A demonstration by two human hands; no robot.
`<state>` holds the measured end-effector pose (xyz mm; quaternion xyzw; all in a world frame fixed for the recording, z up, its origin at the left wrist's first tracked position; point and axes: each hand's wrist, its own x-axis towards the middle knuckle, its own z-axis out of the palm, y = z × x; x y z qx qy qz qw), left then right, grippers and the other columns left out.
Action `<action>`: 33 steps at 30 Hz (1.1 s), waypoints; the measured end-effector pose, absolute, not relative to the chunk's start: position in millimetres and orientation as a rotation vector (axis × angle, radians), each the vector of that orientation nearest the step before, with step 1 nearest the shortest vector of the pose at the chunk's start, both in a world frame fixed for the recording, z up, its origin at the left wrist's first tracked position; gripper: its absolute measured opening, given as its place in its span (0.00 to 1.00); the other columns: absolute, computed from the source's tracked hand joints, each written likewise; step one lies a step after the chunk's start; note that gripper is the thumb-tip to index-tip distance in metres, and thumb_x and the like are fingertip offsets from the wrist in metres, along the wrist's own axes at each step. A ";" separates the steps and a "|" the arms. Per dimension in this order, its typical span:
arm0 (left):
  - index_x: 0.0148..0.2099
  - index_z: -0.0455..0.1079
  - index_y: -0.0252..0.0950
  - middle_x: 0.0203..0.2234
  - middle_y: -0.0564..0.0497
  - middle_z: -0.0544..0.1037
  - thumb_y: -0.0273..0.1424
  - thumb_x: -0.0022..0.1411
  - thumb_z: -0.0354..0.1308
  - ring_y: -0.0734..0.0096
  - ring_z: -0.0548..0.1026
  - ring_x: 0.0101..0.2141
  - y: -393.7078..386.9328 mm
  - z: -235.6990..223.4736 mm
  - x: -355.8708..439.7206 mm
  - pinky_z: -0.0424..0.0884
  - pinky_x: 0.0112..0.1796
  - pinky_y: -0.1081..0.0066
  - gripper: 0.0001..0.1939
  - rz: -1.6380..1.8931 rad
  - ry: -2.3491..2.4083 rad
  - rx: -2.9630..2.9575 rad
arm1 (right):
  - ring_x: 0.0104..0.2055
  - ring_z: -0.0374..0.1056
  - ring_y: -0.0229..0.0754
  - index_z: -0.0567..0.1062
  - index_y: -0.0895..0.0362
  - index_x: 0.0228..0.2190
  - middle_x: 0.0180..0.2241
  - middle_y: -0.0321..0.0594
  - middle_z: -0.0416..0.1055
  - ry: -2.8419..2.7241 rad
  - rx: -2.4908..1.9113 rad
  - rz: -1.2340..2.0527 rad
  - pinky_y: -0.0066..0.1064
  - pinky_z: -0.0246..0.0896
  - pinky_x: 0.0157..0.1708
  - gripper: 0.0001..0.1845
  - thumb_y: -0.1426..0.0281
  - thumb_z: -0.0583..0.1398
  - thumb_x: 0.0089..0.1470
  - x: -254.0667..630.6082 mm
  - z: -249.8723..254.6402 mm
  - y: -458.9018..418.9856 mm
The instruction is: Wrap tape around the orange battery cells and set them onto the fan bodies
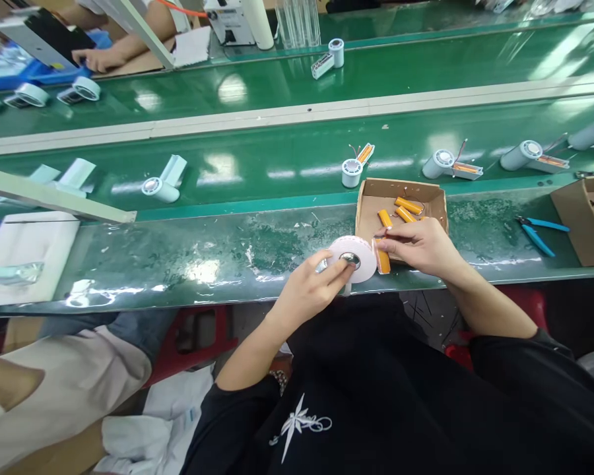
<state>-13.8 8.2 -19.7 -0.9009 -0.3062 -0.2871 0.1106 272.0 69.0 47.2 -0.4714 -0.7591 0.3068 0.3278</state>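
Note:
My left hand (pixel 313 280) is closed around a roll of white tape (pixel 359 247), with fingers at its shiny core. Just right of the roll, the fingers of my right hand (pixel 420 247) pinch an orange battery pack (pixel 383 262) by its upper end. A pale strip lies along that pack's left edge, close to the roll; whether it still joins the roll I cannot tell. Behind my right hand sits an open cardboard box (pixel 400 188) with several orange battery packs (pixel 408 205) and thin wires in it. My right hand hides part of the box.
Blue-handled pliers (pixel 539 234) lie right of the box, beside another cardboard box (pixel 584 218). On the green conveyor stand several pale blue cylindrical housings (pixel 351 173), some with orange packs in their handles. A white foam block (pixel 34 257) lies left. A co-worker's hand (pixel 99 59) rests across the line.

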 end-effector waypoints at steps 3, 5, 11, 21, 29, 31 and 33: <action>0.66 0.77 0.37 0.48 0.44 0.85 0.22 0.72 0.67 0.57 0.75 0.50 5.2 -20.6 -2.5 0.80 0.51 0.60 0.23 -0.920 -0.975 -2.526 | 0.36 0.83 0.46 0.87 0.52 0.35 0.38 0.40 0.87 -1.548 -1.177 0.754 0.40 0.83 0.37 0.22 0.46 0.74 0.58 267.0 32.0 73.5; 0.66 0.76 0.37 0.45 0.43 0.85 0.23 0.71 0.68 0.56 0.73 0.48 4.0 -20.8 7.5 0.78 0.48 0.60 0.23 -0.988 -1.042 -2.437 | 0.38 0.84 0.46 0.85 0.50 0.41 0.39 0.39 0.86 -1.280 -1.109 0.716 0.40 0.85 0.38 0.23 0.44 0.72 0.60 258.0 18.6 72.0; 0.62 0.79 0.38 0.41 0.43 0.83 0.32 0.72 0.69 0.53 0.72 0.49 5.2 -25.7 29.5 0.76 0.60 0.48 0.18 -1.165 -1.087 -2.353 | 0.56 0.84 0.47 0.70 0.34 0.60 0.56 0.34 0.82 -1.037 -0.891 0.736 0.47 0.83 0.57 0.28 0.48 0.70 0.64 210.2 -25.0 37.1; 0.55 0.83 0.39 0.37 0.48 0.83 0.30 0.77 0.61 0.62 0.79 0.43 -24.7 -52.1 25.8 0.82 0.54 0.56 0.11 -1.078 -0.858 -2.848 | 0.63 0.80 0.47 0.86 0.32 0.44 0.54 0.27 0.86 -1.041 -0.904 0.652 0.34 0.78 0.57 0.11 0.57 0.76 0.59 321.7 47.1 96.6; 0.59 0.83 0.40 0.56 0.42 0.86 0.40 0.62 0.78 0.46 0.76 0.62 69.7 -70.6 -121.9 0.78 0.62 0.49 0.25 -0.897 -2.115 -2.678 | 0.64 0.77 0.71 0.84 0.24 0.40 0.46 0.44 0.87 -0.959 -1.345 0.889 0.68 0.79 0.56 0.27 0.44 0.83 0.37 302.8 28.5 73.5; 0.54 0.84 0.38 0.53 0.42 0.87 0.43 0.70 0.71 0.51 0.80 0.57 104.1 -59.2 -149.2 0.77 0.61 0.53 0.17 -1.061 -2.318 -2.404 | 0.63 0.77 0.74 0.82 0.27 0.40 0.46 0.48 0.87 -0.960 -1.377 0.916 0.74 0.77 0.55 0.29 0.43 0.82 0.36 297.2 22.4 70.1; 0.52 0.82 0.35 0.53 0.38 0.86 0.43 0.76 0.63 0.50 0.79 0.56 141.5 -42.9 -177.2 0.74 0.63 0.50 0.17 -1.146 -2.420 -2.053 | 0.63 0.76 0.76 0.81 0.29 0.40 0.46 0.50 0.87 -0.957 -1.364 0.913 0.74 0.75 0.57 0.29 0.44 0.82 0.36 297.2 20.2 71.8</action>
